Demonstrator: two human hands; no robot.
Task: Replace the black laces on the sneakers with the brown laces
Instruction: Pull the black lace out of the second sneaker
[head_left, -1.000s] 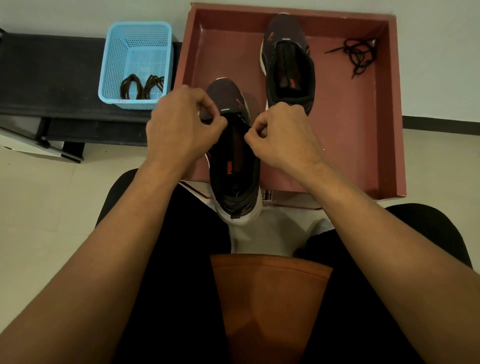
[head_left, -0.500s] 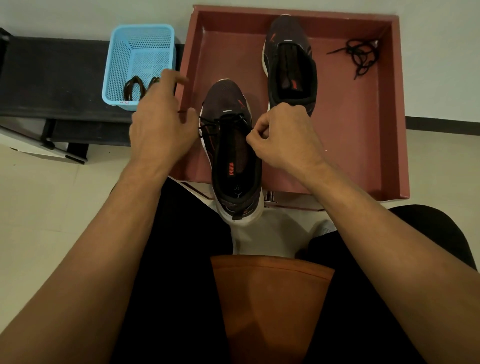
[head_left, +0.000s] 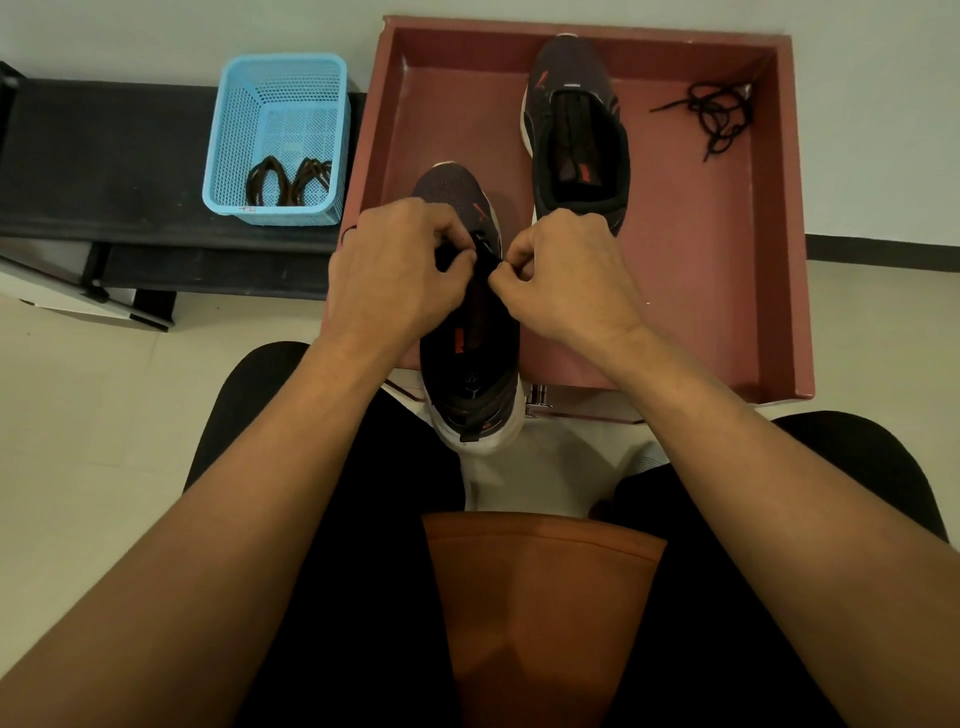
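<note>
A dark sneaker (head_left: 470, 374) lies with its heel over the front rim of the red tray (head_left: 779, 249), toe pointing away. My left hand (head_left: 387, 270) and my right hand (head_left: 566, 270) meet over its eyelets, both with fingers curled, pinching the black lace (head_left: 485, 244) there. A second dark sneaker (head_left: 574, 130), without a lace, stands further back in the tray. A loose black lace (head_left: 714, 117) lies bunched in the tray's far right corner. Two coiled brown laces (head_left: 288, 179) sit in a blue basket (head_left: 275, 140).
The blue basket stands on a low black bench (head_left: 104, 156) to the left of the tray. A white wall runs behind. My legs in black trousers and an orange shirt hem fill the foreground over a pale tiled floor.
My left hand had pulled out to the left with lace; it has come back to the sneaker's eyelets. My right hand has stayed at the eyelets.
</note>
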